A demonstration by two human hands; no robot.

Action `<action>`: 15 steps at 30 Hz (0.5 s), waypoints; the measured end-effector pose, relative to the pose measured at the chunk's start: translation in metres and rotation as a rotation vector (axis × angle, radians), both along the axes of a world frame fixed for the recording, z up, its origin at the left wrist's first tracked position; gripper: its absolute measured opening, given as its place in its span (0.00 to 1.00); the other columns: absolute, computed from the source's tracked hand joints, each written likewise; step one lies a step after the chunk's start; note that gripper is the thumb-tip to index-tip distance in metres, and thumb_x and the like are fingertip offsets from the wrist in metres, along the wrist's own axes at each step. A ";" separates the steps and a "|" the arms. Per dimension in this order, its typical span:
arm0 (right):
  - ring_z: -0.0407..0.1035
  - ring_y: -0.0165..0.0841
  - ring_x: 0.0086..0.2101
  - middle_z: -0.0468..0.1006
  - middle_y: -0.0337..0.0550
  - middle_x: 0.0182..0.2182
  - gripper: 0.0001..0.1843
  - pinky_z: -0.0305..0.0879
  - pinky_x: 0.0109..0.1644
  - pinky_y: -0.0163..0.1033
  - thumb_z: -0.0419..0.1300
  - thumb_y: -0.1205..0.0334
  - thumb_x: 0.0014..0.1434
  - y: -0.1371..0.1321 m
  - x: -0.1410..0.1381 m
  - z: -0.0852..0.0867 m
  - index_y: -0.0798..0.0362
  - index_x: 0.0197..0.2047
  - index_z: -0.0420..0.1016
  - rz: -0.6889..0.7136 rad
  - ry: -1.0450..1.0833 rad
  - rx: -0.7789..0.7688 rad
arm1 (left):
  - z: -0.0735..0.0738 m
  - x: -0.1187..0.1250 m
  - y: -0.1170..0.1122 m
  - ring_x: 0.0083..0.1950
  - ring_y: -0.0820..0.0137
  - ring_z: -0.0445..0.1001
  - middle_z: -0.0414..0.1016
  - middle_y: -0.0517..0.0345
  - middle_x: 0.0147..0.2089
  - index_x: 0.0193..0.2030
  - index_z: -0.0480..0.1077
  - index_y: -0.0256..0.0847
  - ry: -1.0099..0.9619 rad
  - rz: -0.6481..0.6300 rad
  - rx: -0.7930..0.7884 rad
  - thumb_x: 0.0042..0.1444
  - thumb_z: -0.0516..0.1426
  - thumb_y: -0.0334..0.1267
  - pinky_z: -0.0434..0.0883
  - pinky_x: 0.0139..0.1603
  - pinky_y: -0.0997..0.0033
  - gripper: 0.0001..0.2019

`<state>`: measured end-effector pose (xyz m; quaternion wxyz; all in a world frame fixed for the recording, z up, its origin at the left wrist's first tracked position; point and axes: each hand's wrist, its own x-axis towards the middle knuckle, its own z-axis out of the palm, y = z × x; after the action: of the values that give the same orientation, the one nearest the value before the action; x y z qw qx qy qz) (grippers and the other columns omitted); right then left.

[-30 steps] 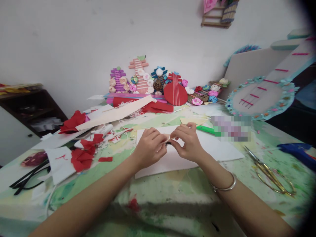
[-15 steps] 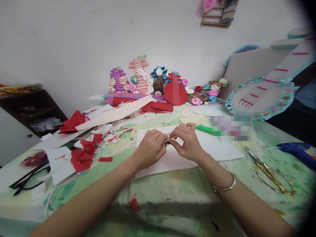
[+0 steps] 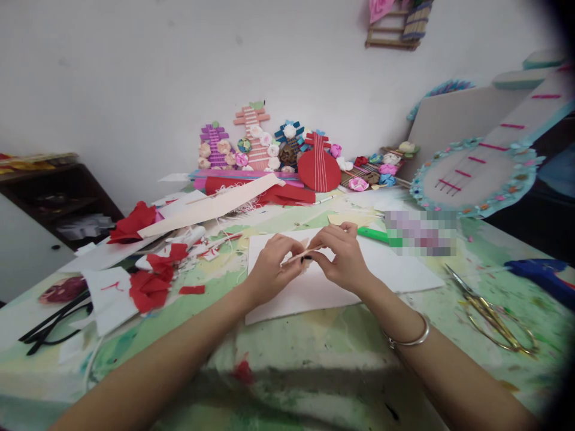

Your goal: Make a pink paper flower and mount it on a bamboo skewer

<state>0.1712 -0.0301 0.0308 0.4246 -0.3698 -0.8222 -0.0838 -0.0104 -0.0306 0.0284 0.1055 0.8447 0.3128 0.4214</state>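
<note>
My left hand and my right hand meet over a white sheet of board. Between their fingertips is a small pale peach piece of paper, slim and creased, pinched from both sides. Its far part is partly hidden behind the fingers. A green-handled tool lies just beyond my right hand, on the board's far edge.
Gold-handled scissors and a blue glue gun lie at right. Red paper scraps, black-framed glasses and a long cream strip are at left. Paper-flowered lute models, including a red one, stand along the wall.
My left fingers have loosened and spread a little, so more of the peach paper shows between the hands. My right hand has barely moved.
</note>
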 end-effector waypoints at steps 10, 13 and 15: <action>0.66 0.32 0.34 0.74 0.39 0.31 0.02 0.44 0.46 0.44 0.56 0.63 0.57 -0.003 0.001 0.002 0.52 0.32 0.67 0.010 -0.049 -0.046 | 0.001 0.001 0.001 0.36 0.69 0.66 0.70 0.59 0.29 0.32 0.67 0.40 -0.041 0.026 0.047 0.53 0.57 0.33 0.65 0.38 0.68 0.02; 0.66 0.32 0.34 0.74 0.39 0.31 0.04 0.44 0.46 0.44 0.55 0.63 0.58 -0.003 0.001 0.002 0.53 0.32 0.66 0.004 -0.052 -0.054 | 0.000 0.001 0.002 0.36 0.69 0.65 0.71 0.58 0.29 0.31 0.67 0.39 -0.042 0.026 0.073 0.53 0.57 0.31 0.65 0.39 0.68 0.02; 0.66 0.32 0.34 0.74 0.39 0.30 0.04 0.44 0.45 0.44 0.55 0.63 0.57 -0.002 0.000 0.001 0.53 0.31 0.66 -0.003 -0.050 -0.058 | -0.001 0.001 0.002 0.35 0.69 0.65 0.71 0.58 0.29 0.31 0.68 0.39 -0.041 0.029 0.079 0.52 0.57 0.31 0.64 0.38 0.67 0.02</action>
<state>0.1713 -0.0321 0.0319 0.3928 -0.3809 -0.8341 -0.0699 -0.0093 -0.0282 0.0274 0.0726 0.8348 0.3058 0.4520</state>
